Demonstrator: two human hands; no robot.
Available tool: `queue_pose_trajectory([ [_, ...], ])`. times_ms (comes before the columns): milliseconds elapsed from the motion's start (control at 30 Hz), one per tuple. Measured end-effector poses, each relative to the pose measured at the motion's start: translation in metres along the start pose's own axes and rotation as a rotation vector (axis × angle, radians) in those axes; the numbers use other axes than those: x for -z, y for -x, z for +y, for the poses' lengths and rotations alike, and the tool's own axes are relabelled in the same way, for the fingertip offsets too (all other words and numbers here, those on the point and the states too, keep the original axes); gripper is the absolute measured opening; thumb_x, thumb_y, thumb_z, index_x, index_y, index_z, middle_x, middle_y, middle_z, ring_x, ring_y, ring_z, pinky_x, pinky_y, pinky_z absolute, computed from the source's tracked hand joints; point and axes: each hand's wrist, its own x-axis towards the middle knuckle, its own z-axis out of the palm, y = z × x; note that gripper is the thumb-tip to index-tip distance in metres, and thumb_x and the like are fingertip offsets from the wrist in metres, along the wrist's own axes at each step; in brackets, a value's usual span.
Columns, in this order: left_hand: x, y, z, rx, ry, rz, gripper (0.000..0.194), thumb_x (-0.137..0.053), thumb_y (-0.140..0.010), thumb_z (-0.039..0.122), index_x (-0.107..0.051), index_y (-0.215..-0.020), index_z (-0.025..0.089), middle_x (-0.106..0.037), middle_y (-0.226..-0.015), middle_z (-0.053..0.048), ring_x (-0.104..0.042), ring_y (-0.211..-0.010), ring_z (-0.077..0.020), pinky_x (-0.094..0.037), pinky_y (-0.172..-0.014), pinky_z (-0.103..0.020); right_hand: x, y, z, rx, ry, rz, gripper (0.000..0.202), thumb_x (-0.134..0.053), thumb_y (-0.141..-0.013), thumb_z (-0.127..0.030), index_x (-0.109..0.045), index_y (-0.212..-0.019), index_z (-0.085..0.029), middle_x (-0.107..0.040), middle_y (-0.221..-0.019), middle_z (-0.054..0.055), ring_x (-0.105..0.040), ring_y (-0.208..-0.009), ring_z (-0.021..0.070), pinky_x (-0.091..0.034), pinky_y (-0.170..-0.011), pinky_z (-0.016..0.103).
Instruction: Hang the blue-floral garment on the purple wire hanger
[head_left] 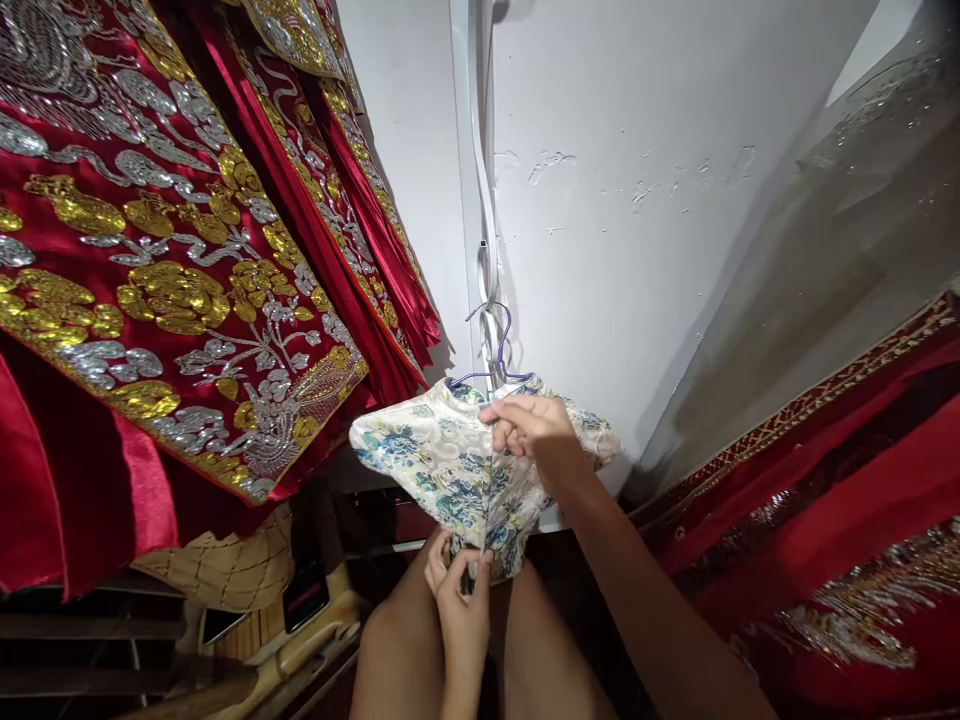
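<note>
A short-sleeved floral top (427, 450), cream with blue, green and yellow flowers, hangs on a purple wire hanger (508, 330). A straight seam or zipper line runs down its middle. My right hand (531, 428) pinches the upper end of that line near the neckline, thumb and forefinger closed. Lower down, above my knees, my left hand (459, 582) grips the fabric at the line's bottom end. Whether a zipper pull sits between the right fingertips is hidden. The hanger's hook is caught in a white strap (484, 200) hanging along the wall.
Red garments (172, 240) with gold and silver sequins hang at the left. More red embroidered cloth (847, 500) lies at the right, partly beneath clear plastic (825, 270). At lower left, a wooden chair (330, 610) holds a phone (306, 590). A white wall (600, 240) stands ahead.
</note>
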Motion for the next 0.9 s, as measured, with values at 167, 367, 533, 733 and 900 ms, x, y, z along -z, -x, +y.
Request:
queue_pose_trajectory([
  [167, 0.007, -0.011, 0.019, -0.027, -0.019, 0.127, 0.037, -0.065, -0.087, 0.048, -0.070, -0.115, 0.024, -0.038, -0.145, -0.016, -0.036, -0.137, -0.0376, -0.036, -0.108, -0.056, -0.005, 0.019, 0.015, 0.025, 0.148, -0.007, 0.027, -0.058, -0.085, -0.036, -0.075, -0.082, -0.016, -0.059, -0.049, -0.003, -0.042, -0.044, 0.0095, -0.033, -0.047, 0.023],
  [367, 0.041, -0.093, 0.136, -0.473, 0.145, -0.034, 0.038, -0.048, -0.101, 0.028, -0.053, -0.139, 0.030, -0.059, -0.124, -0.008, -0.057, -0.112, -0.0215, -0.044, -0.100, -0.038, 0.001, 0.027, 0.014, 0.115, 0.194, 0.014, 0.027, -0.057, -0.087, -0.036, -0.073, -0.074, -0.017, -0.051, -0.046, -0.005, -0.040, -0.045, 0.0109, -0.032, -0.048, 0.025],
  [533, 0.038, -0.141, 0.194, -0.751, -0.156, -0.244, 0.015, -0.054, -0.098, 0.026, -0.068, -0.094, 0.021, -0.066, -0.091, -0.004, -0.054, -0.094, -0.0224, -0.041, -0.089, -0.038, 0.012, 0.015, 0.033, 0.137, 0.168, 0.024, 0.027, -0.058, -0.085, -0.040, -0.068, -0.073, -0.019, -0.038, -0.046, -0.007, -0.032, -0.046, 0.0108, -0.025, -0.048, 0.026],
  [733, 0.054, -0.158, 0.189, -0.639, 0.011, 0.021, 0.015, -0.056, -0.095, 0.027, -0.066, -0.087, 0.019, -0.066, -0.089, -0.003, -0.057, -0.091, -0.0200, -0.042, -0.088, -0.034, 0.014, 0.001, 0.101, 0.042, 0.085, 0.062, 0.023, -0.061, -0.069, -0.036, -0.061, -0.053, -0.018, -0.038, -0.046, -0.005, -0.032, -0.049, 0.0110, -0.022, -0.051, 0.027],
  [900, 0.094, -0.188, 0.129, 0.261, 0.778, 0.221, 0.012, -0.060, -0.088, 0.021, -0.062, -0.077, 0.016, -0.062, -0.071, 0.000, -0.060, -0.069, -0.0144, -0.051, -0.076, -0.028, 0.002, 0.045, 0.124, -0.088, -0.016, 0.003, 0.030, -0.055, -0.074, -0.038, -0.057, -0.052, -0.018, -0.034, -0.045, -0.006, -0.029, -0.045, 0.0098, -0.021, -0.048, 0.026],
])
